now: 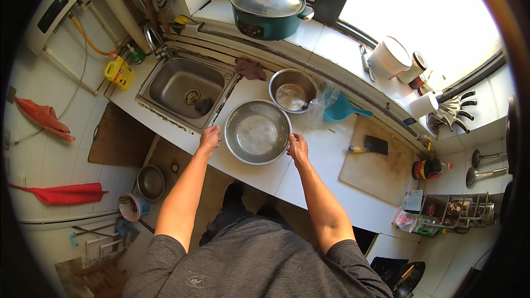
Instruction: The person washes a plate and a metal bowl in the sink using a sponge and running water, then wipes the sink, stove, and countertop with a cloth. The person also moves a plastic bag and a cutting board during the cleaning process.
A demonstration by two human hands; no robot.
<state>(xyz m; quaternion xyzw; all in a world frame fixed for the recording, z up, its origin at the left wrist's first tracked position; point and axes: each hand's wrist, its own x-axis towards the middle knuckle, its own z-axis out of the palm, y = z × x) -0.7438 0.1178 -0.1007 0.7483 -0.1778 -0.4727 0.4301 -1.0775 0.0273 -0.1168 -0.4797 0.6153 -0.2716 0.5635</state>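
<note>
A wide stainless steel basin (257,132) rests on the white tiled counter (265,180), with wet-looking streaks and small pale bits inside. My right hand (298,147) is at its right rim, thumb and fingers closed on the edge. To the left of the basin, my left hand (210,138) hovers by the counter's front, a small gap between it and the rim. Its fingers are curled and partly hidden from above. Behind the basin stands a deeper steel pot (293,91), beside a clear plastic bag (316,109) and a blue plastic ladle (343,109).
At the left is a steel sink (182,78) with a dark scrubber (203,106); a brown cloth (250,69) lies behind. A cleaver (376,145) rests on a cutting board (372,174) at the right. A green electric pot (267,12) stands on the windowsill.
</note>
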